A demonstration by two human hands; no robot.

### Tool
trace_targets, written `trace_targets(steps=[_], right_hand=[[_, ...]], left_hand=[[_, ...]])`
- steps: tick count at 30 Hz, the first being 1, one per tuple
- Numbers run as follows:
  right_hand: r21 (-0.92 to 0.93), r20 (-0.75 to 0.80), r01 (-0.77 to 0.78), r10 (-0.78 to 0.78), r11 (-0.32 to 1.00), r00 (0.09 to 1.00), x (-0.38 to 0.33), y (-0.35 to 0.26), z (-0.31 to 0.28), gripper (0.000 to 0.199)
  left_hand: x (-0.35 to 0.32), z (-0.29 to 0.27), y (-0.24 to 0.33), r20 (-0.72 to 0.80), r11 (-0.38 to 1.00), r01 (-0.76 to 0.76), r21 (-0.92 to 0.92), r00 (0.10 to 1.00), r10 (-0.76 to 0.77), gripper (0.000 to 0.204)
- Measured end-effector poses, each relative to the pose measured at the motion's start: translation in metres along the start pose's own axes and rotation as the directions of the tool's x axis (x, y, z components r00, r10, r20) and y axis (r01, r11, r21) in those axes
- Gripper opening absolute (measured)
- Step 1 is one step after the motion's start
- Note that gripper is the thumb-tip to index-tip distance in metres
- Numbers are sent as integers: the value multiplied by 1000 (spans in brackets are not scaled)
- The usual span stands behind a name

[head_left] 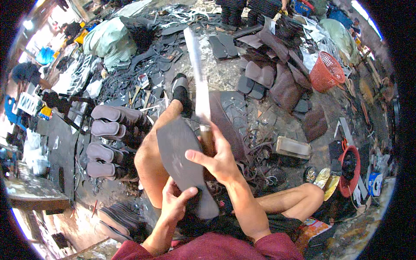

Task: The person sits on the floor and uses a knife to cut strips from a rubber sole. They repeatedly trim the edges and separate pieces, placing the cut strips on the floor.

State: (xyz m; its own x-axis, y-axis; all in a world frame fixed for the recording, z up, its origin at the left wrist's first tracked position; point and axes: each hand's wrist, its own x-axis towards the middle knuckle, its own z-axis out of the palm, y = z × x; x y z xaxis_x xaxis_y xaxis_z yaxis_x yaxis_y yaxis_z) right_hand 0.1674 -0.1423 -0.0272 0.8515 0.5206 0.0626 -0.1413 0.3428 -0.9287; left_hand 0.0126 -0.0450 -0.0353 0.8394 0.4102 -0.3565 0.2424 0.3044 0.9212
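A dark grey shoe sole (180,145) lies slanted in front of my body, above my lap. My left hand (175,201) grips its lower left edge, thumb on top and fingers underneath. My right hand (219,156) is closed around the wooden handle of a long knife (200,82), its pale blade pointing away from me. The right thumb also presses on the sole's face near its right edge. Beneath the sole, the other fingers of my right hand are partly hidden. The blade is slightly blurred and stands beyond the sole's far right side.
Stacked soles (106,128) stand left of my bent knee (149,162). Dark sheet offcuts (286,86) and scraps litter the floor ahead. A red basket (326,73), a red basin (349,173) and a whitish block (294,146) are on the right. Another person (27,74) is at far left.
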Motion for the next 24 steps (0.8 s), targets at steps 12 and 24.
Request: trace_targets(steps=[12,24], right_hand=[[-371,-625,-105,-164,923,763,-123,-41,-122,46],[-785,-195,63,-342,616,919,-192,39,-73,40]], left_hand=[[89,-51,85,-102,871,-297,-391,955,280,48],[48,84,82,29,407,93,-909,986,-161,18]])
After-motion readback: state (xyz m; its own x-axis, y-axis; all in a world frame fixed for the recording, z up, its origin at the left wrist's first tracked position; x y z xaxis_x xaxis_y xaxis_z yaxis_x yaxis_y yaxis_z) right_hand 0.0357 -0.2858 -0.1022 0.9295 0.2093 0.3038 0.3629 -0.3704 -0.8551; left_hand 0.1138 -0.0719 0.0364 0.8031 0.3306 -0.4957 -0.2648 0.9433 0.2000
